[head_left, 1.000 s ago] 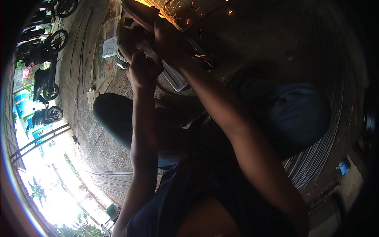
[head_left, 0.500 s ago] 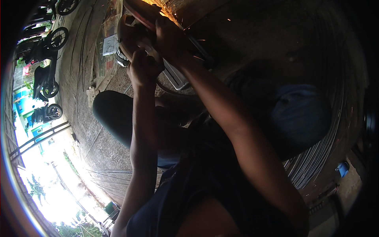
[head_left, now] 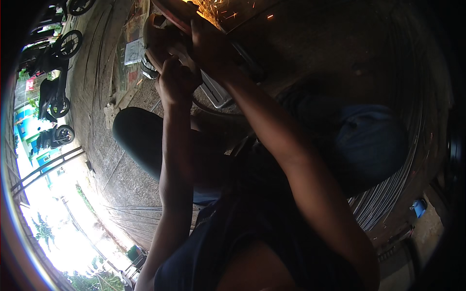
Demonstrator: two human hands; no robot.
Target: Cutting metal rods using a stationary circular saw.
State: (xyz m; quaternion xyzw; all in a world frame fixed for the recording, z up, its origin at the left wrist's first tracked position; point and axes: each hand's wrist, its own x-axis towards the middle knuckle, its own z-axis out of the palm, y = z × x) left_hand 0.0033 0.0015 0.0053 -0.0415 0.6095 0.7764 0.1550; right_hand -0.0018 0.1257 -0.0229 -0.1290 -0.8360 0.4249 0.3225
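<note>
A dark, reddish power tool that looks like a cut-off saw (head_left: pixel 172 17) stands at the top of the view, and bright orange sparks fly from its far side. My right hand (head_left: pixel 208 46) is closed on the saw, its fingers in deep shadow. Just left of it and lower, my left hand (head_left: pixel 177 80) forms a fist against the near side of the machine. What that fist grips is hidden by the fingers. Below the hands shows part of a metal frame with parallel bars (head_left: pixel 217 92), apparently the saw's base.
A pale box-like piece (head_left: pixel 133 52) lies left of the saw. Bundled thin metal rods (head_left: pixel 378 201) run along the floor at right, near a small blue object (head_left: pixel 418 207). Parked motorcycles (head_left: pixel 56 92) line the far left. My bent knees flank my arms.
The spray of sparks has changed shape, with bright specks now farther right. The view has shifted slightly; both hands keep their places at the saw.
</note>
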